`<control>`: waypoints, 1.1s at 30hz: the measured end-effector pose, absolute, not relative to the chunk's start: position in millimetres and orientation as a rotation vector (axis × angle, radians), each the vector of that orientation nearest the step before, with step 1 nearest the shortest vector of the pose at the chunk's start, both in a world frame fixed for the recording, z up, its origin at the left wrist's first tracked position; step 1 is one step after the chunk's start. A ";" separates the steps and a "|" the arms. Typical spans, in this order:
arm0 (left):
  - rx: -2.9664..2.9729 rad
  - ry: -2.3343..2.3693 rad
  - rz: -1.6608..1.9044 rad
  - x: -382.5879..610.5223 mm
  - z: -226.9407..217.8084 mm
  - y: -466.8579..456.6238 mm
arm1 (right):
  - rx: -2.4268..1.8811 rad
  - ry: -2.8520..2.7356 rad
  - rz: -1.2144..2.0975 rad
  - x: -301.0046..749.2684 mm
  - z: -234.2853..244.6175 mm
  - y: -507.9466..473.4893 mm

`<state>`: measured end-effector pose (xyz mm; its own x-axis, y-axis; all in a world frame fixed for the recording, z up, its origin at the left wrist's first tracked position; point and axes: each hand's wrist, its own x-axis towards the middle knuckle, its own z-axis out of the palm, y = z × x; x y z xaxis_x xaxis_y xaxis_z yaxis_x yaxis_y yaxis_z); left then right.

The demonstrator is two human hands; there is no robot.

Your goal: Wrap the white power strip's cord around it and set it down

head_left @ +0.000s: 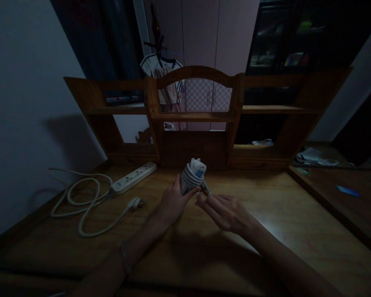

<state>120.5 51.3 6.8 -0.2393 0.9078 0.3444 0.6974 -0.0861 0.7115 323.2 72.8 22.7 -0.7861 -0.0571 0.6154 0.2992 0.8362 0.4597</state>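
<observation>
My left hand (174, 200) is wrapped round a white power strip (193, 175) with its cord wound about it in several turns; a blue part shows near its top end. Close by on the right, my right hand (225, 210) pinches the loose end of that cord, where a plug (205, 189) seems to be; the dim light hides its detail. Both hands are above the wooden desk (266, 231). A second white power strip (134, 178) lies on the desk to the left, its cord (89, 210) in loose loops and its plug (135, 203) near my left forearm.
A wooden shelf unit (194, 117) stands along the desk's far edge, with a white item (262, 142) on its right shelf. A wall (27, 123) borders the left side. Past the desk's right edge lie a plastic bag (315, 156) and a blue flat item (348, 190).
</observation>
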 end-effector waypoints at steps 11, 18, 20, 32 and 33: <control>2.100 1.451 1.052 113.4 10.1 43.8 | -0.261 -2.356 -0.550 329.3 26.8 76.6; 2.342 1.773 0.728 117.1 7.3 44.8 | -0.304 -2.405 -0.469 323.5 25.4 76.2; 2.432 1.766 0.647 118.8 5.5 43.6 | -0.316 -2.421 -0.495 322.6 24.7 76.9; 2.693 1.662 0.524 134.1 -7.2 40.7 | -0.540 -2.475 -0.608 347.4 41.5 91.0; 2.710 1.635 0.530 134.4 -7.6 39.9 | -0.526 -2.453 -0.602 350.6 44.5 91.7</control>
